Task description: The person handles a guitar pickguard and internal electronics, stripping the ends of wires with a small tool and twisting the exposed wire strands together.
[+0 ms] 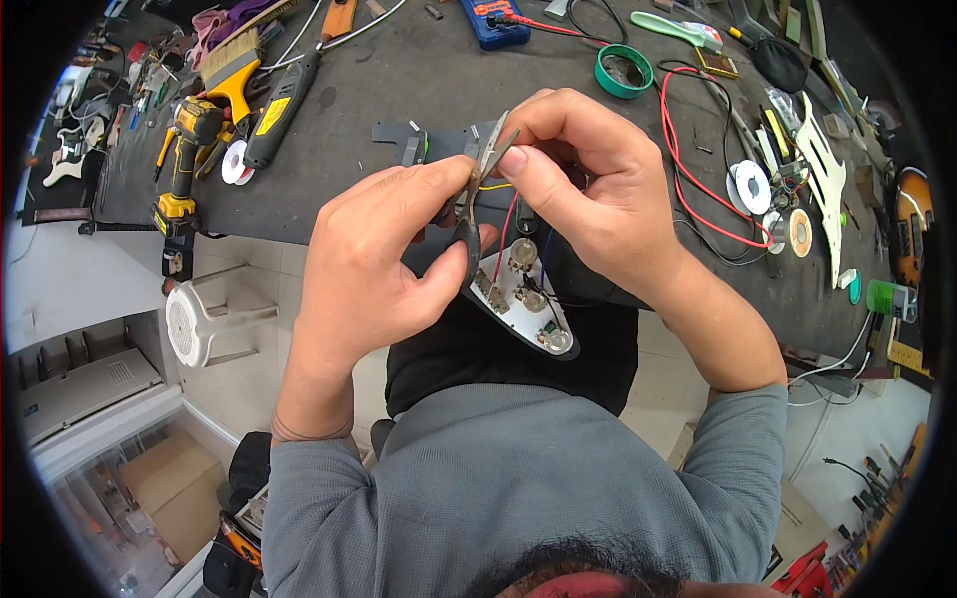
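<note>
As a worker in a gray shirt sits at a cluttered bench, the left hand [374, 229] is clamped around a dark-handled, scissor-like tool [483, 165] at the center of the frame. The right hand [608, 174] meets it there, thumb and forefinger drawn together at the narrow metal tips; whether they grip the tips or something finer cannot be told. Just below, at lower center, a pale plate [509, 301] lies slanted above the dark trousers, bearing round metal components and trailing a red wire [505, 239] and others.

The tool looks light but stiff, its metal probably smooth enough to slip under a fingertip; the dark handles offer the surest hold, clear of the tips. The plate appears thin, rigid and fairly light, best taken by its bare outer edges. Its wires look soft and flexible, their joints likely fragile if tugged.
</note>
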The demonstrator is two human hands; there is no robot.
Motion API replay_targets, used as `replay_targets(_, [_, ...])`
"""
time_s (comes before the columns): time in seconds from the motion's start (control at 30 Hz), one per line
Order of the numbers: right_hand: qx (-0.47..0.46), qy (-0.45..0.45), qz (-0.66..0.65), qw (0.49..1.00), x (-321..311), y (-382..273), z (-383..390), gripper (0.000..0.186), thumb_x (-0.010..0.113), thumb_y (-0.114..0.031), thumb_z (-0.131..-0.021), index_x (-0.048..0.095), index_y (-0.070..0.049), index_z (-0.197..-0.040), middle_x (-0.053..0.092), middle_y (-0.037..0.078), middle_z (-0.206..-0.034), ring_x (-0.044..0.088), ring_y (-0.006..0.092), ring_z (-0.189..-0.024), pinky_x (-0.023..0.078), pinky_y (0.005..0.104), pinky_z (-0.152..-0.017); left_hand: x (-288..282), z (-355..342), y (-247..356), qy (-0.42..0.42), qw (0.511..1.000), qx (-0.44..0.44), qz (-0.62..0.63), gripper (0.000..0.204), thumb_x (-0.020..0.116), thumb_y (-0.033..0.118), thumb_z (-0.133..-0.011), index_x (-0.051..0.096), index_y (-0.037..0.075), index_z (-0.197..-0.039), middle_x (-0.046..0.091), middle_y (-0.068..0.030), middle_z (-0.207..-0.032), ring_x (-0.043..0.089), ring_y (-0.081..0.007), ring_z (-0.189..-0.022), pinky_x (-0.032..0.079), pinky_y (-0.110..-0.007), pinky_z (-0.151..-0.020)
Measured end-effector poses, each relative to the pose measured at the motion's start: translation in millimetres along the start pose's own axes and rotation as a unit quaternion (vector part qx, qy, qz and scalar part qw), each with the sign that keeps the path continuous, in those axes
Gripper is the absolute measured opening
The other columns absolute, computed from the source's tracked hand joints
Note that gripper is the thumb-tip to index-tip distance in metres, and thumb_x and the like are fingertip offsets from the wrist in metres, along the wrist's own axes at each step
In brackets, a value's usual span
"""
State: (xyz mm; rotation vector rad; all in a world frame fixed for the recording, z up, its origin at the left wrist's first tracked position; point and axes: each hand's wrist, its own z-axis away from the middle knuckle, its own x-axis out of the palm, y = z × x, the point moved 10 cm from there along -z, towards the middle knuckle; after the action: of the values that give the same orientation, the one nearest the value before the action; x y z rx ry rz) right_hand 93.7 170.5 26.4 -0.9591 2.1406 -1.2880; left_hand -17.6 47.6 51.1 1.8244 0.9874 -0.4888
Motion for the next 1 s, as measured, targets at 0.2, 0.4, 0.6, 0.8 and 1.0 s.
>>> replay_targets(0.2, [-0.017, 0.003, 0.02, 1.0, -0.8, -1.2, -0.1, 0.006, 0.076, -0.003, -0.1, 0.073, 0.0, -0.105, 0.065, 0.001, -0.086, 0.054, 0.0057, -0.067, 0.043, 0.0275, -0.06, 0.9, 1.8, -1.9, 0.001, 1.0, 0.001, 0.003, 0.056, 0.09, 0.004, -0.079, 0.078, 0.004, -0.133, 0.079, -0.0092, -0.098, 0.068, -0.0197, -0.075, 0.051, -0.032, -0.063])
replay_targets(0.4, [-0.052, -0.004, 0.06, 0.997, 0.6, -8.8, -0.4, 0.007, 0.075, -0.002, -0.098, 0.074, 0.0, -0.105, 0.064, 0.003, -0.085, 0.053, 0.0103, -0.067, 0.042, 0.0305, -0.061, -0.2, -0.6, 0.6, -0.004, 1.0, 0.004, -0.01, 0.055, 0.089, 0.003, -0.079, 0.078, 0.004, -0.133, 0.075, -0.0078, -0.092, 0.066, -0.0202, -0.074, 0.052, -0.033, -0.062])
replay_targets(0.6, [-0.081, -0.011, 0.064, 0.995, 2.6, -10.3, -0.5, 0.007, 0.074, -0.001, -0.099, 0.073, 0.0, -0.106, 0.064, 0.004, -0.085, 0.054, 0.0117, -0.069, 0.044, 0.0312, -0.063, -1.7, -2.1, 0.3, -0.01, 0.999, 0.02, -0.028, 0.054, 0.088, 0.002, -0.079, 0.078, 0.004, -0.132, 0.074, -0.0084, -0.09, 0.067, -0.0222, -0.074, 0.052, -0.034, -0.063])
replay_targets(0.8, [-0.086, -0.014, 0.088, 0.992, 2.8, -12.7, -0.5, 0.007, 0.073, 0.0, -0.099, 0.073, 0.0, -0.106, 0.064, 0.004, -0.085, 0.055, 0.0131, -0.068, 0.045, 0.0317, -0.062, -2.6, -1.7, -1.5, -0.024, 0.999, 0.001, -0.022, 0.052, 0.079, -0.002, -0.075, 0.076, 0.003, -0.126, 0.078, -0.0126, -0.095, 0.073, -0.0343, -0.082, 0.058, -0.042, -0.075])
replay_targets(1.0, [-0.143, 0.003, 0.123, 0.982, 4.6, -22.9, 1.3, 0.011, 0.071, 0.004, -0.097, 0.072, -0.001, -0.107, 0.066, 0.006, -0.086, 0.058, 0.0168, -0.067, 0.045, 0.0341, -0.061, 0.1, 2.3, -7.0, -0.04, 0.998, -0.021, 0.035, 0.053, 0.087, -0.003, -0.079, 0.076, 0.001, -0.131, 0.073, -0.0073, -0.092, 0.065, -0.0162, -0.075, 0.05, -0.03, -0.065])
